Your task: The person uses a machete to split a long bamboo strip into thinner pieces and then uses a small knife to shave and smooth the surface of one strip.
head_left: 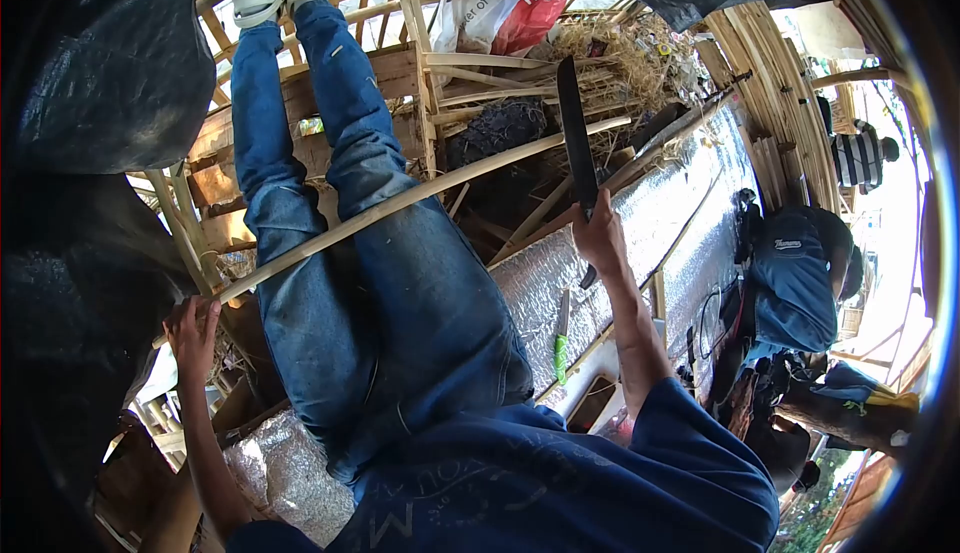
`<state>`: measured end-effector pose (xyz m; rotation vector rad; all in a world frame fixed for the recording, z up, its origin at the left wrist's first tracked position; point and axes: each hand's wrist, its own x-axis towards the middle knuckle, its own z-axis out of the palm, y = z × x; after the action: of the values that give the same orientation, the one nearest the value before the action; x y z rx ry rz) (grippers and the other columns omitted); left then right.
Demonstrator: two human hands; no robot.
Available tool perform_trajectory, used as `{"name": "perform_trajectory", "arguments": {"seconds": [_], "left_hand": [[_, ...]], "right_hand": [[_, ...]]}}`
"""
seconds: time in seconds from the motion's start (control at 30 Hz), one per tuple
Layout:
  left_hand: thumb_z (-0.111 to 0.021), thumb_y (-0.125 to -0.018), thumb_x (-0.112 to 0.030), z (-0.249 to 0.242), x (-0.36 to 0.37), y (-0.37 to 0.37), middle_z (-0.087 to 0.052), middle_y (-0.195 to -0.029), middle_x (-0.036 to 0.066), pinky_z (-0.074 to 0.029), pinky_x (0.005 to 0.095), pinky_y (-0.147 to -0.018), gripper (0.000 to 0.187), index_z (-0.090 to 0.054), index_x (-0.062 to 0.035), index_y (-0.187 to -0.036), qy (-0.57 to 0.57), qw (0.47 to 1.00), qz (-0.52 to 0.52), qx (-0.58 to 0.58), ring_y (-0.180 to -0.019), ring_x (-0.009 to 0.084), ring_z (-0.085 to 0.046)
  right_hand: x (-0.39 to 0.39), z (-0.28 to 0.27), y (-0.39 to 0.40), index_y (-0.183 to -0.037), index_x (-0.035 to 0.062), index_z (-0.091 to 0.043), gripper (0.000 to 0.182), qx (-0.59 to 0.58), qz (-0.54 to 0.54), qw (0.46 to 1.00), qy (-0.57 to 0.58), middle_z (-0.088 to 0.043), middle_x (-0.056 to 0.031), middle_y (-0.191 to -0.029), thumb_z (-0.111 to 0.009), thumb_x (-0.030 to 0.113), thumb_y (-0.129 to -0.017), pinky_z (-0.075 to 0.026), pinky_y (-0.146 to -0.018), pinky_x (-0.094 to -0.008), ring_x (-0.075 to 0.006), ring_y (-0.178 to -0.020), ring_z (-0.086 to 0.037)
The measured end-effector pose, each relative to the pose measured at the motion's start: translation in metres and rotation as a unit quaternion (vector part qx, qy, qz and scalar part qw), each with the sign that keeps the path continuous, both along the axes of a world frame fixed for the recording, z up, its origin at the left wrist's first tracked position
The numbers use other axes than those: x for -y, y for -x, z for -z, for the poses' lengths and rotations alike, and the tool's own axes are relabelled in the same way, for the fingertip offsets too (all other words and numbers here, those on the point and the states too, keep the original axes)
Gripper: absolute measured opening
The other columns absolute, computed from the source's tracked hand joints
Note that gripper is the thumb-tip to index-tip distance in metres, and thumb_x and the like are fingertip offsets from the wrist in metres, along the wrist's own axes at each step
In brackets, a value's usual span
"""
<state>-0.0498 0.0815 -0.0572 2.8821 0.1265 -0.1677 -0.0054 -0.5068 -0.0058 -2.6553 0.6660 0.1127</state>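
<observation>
A long pale bamboo strip (400, 200) lies across the person's jeans, slanting from lower left to upper right. At its lower left end, my left hand (192, 331) is closed on it. My right hand (600, 235) is wrapped round the handle of a large dark-bladed machete (577, 133), whose blade points up, past the strip's far end. Below my right hand, a knife with a green handle (561, 358) lies on the silver foil surface (540, 283).
Bamboo slats and dry straw (640, 53) lie beyond the legs, beside a red and white sack (500, 18). Black plastic sheeting (100, 73) hangs at the left. Other people (795, 278) are at the right. A wooden frame (415, 83) stands near the feet.
</observation>
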Motion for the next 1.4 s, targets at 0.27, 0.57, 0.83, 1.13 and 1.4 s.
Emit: {"name": "perform_trajectory", "arguments": {"seconds": [0.27, 0.57, 0.83, 1.13, 1.4], "left_hand": [[-0.051, -0.093, -0.047, -0.008, 0.004, -0.001, -0.062, -0.099, 0.012, -0.033, 0.0417, -0.094, 0.043, -0.06, -0.0065, -0.102, -0.041, 0.998, 0.011, 0.041, -0.101, 0.0283, -0.055], [-0.054, -0.091, -0.051, 0.007, 0.005, -0.004, -0.062, -0.105, 0.016, -0.032, 0.0433, -0.096, 0.052, -0.061, -0.0026, -0.11, -0.021, 0.999, 0.006, 0.025, -0.104, 0.0315, -0.054], [-0.057, -0.088, -0.054, 0.002, 0.008, 0.0, -0.062, -0.103, 0.019, -0.033, 0.0416, -0.095, 0.062, -0.061, 0.0031, -0.112, -0.027, 0.999, -0.038, 0.011, -0.101, 0.0331, -0.053], [-0.057, -0.087, -0.054, 0.004, 0.012, -0.002, -0.061, -0.1, 0.019, -0.034, 0.0429, -0.094, 0.06, -0.062, 0.0021, -0.108, -0.015, 0.999, -0.035, 0.035, -0.096, 0.0352, -0.053], [-0.058, -0.087, -0.054, 0.01, 0.009, 0.002, -0.062, -0.101, 0.017, -0.034, 0.0427, -0.095, 0.059, -0.062, 0.0006, -0.11, -0.023, 0.998, -0.039, 0.039, -0.099, 0.033, -0.053]], "right_hand": [[-0.043, 0.021, 0.039, -0.107, 0.0008, -0.041, 0.028, 0.028, -0.074, 0.996, -0.038, -0.06, -0.0265, -0.067, -0.055, 0.019, -0.091, -0.047, -0.051, -0.0493, -0.0452, -0.061, -0.063], [0.005, 0.013, 0.009, -0.107, 0.0, -0.044, 0.027, 0.019, -0.011, 0.999, -0.04, -0.063, -0.0313, -0.081, -0.055, 0.017, -0.089, -0.048, -0.068, -0.0538, -0.0489, -0.081, -0.062], [-0.059, 0.011, 0.03, -0.104, 0.0034, -0.044, 0.026, 0.0, -0.111, 0.991, -0.071, -0.062, -0.0283, -0.078, -0.058, 0.015, -0.087, -0.047, -0.059, -0.0509, -0.0474, -0.074, -0.063], [0.033, 0.029, -0.013, -0.106, 0.0006, -0.044, 0.028, 0.051, -0.024, 0.998, -0.007, -0.063, -0.0315, -0.084, -0.056, 0.017, -0.087, -0.049, -0.067, -0.052, -0.0498, -0.08, -0.062], [-0.087, 0.018, 0.03, -0.108, 0.0032, -0.042, 0.03, -0.006, -0.162, 0.983, -0.087, -0.061, -0.0302, -0.079, -0.059, 0.013, -0.086, -0.047, -0.06, -0.0519, -0.0488, -0.081, -0.061]]}}
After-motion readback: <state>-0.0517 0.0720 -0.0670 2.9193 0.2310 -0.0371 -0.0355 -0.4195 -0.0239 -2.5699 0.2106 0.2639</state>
